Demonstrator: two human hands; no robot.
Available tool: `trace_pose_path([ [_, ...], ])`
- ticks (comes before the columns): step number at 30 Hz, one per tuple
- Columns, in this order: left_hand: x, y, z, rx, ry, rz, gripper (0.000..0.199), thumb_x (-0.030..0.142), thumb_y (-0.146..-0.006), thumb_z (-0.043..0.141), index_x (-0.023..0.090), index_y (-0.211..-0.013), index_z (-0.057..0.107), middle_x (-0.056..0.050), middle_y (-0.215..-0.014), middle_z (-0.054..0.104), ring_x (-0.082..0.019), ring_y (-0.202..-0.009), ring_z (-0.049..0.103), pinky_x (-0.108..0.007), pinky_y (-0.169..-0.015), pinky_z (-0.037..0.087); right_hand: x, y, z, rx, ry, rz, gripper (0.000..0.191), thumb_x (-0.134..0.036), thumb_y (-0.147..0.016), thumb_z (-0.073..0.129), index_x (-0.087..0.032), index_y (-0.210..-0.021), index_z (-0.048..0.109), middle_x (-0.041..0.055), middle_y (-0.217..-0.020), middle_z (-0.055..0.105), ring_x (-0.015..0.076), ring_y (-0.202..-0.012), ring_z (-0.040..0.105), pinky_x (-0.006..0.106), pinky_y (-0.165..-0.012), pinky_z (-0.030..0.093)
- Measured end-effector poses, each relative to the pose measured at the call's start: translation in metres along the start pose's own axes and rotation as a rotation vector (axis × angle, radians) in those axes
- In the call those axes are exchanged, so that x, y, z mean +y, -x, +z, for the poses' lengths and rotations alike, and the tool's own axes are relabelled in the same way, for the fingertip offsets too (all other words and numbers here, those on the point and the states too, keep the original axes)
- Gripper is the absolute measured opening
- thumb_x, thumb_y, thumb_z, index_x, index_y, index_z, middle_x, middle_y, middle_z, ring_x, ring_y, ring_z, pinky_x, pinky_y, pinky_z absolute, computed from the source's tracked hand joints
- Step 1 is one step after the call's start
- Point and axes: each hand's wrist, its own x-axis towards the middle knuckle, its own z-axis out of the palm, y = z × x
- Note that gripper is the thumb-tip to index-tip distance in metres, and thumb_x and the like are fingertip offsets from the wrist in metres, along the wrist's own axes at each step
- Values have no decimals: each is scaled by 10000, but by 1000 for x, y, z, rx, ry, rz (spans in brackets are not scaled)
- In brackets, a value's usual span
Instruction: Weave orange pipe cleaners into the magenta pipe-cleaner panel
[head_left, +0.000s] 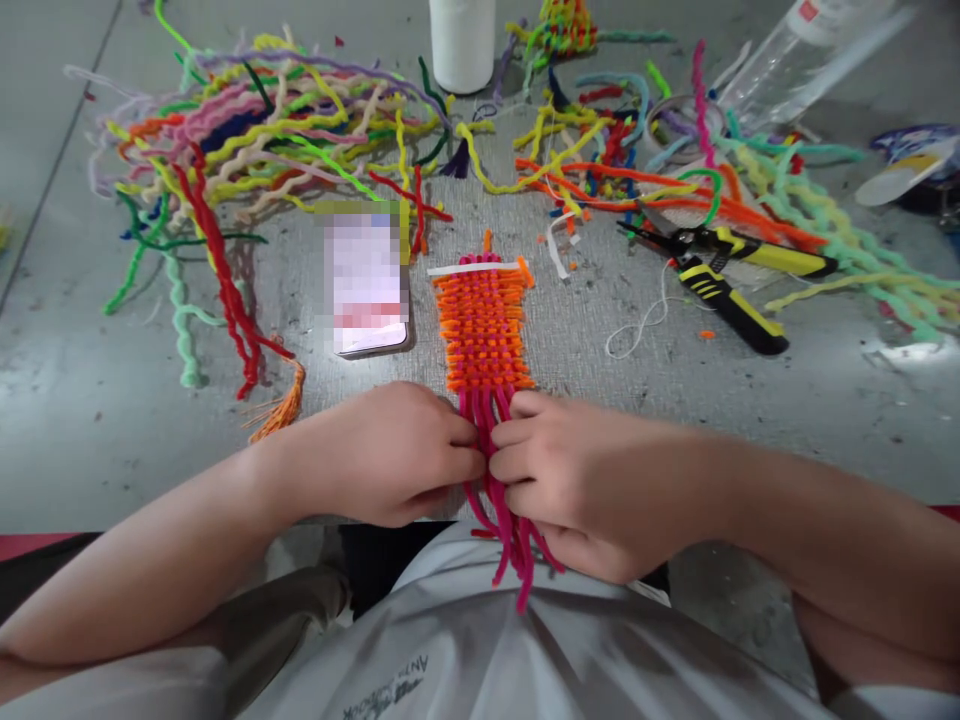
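Two hands: bare, fingers curled in; the left hand (390, 450) and the right hand (570, 470) nearly meet, each closed around magenta strands (517, 560); which strand each pinches cannot be told.
Strands: fuzzy, bendy, running between the hands and past them toward the wearer; too overlapped to count.
Weave: one woven strip (486, 335), orange crossing magenta, ribbed, bristly-edged, flat just beyond the hands.
Bar: one thin white strip (476, 268) across the weave's far end.
Phone: one smooth phone (367, 285), beyond the left hand.
Tool: one pair of pliers (701, 275), black-and-yellow handles, beyond the right hand.
Tassel: one orange thread tassel (283, 405), left of the left hand.
Pipe cleaners: one wavy, multicoloured heap (277, 140) far beyond the left hand.
Bottles: one opaque white bottle (463, 45) beyond the weave; one clear plastic bottle (780, 65) farther right.
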Motion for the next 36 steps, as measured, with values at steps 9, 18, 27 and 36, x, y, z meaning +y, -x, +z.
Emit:
trace_pose_path([
  [9,21,-1,6,-101,100,35,123,168,-895,654,246,-922,746,-10,-847,760,-223,-721,683,-389,-640,505,-14,0,9,-44,35,-31,96,-261,-820,721,-212,-738,711,55,-812,729,224,-779,575,454,-889,338],
  [18,17,0,-1,-2,110,41,226,221,-1038,540,220,-942,745,-37,-924,740,-197,-799,695,-349,-711,553,16,9,-9,235,0,-83,209,-157,-946,584,-207,-751,642,19,-764,647,188,-745,528,375,-735,351],
  [27,-7,1,5,217,-238,-190,261,280,-1073,542,171,-1164,761,-120,-1171,719,-277,-1074,677,-405,-867,602,51,8,1,332,42,256,190,-225,-1046,603,-167,-936,747,80,-934,741,236,-913,660,367,-845,439],
  [36,1,0,2,172,-286,-108,237,264,-1075,545,191,-1130,764,-71,-1198,785,-273,-1144,681,-396,-882,596,37,9,-2,183,152,137,224,-230,-1045,608,-173,-882,751,60,-883,762,204,-828,643,381,-797,349],
])
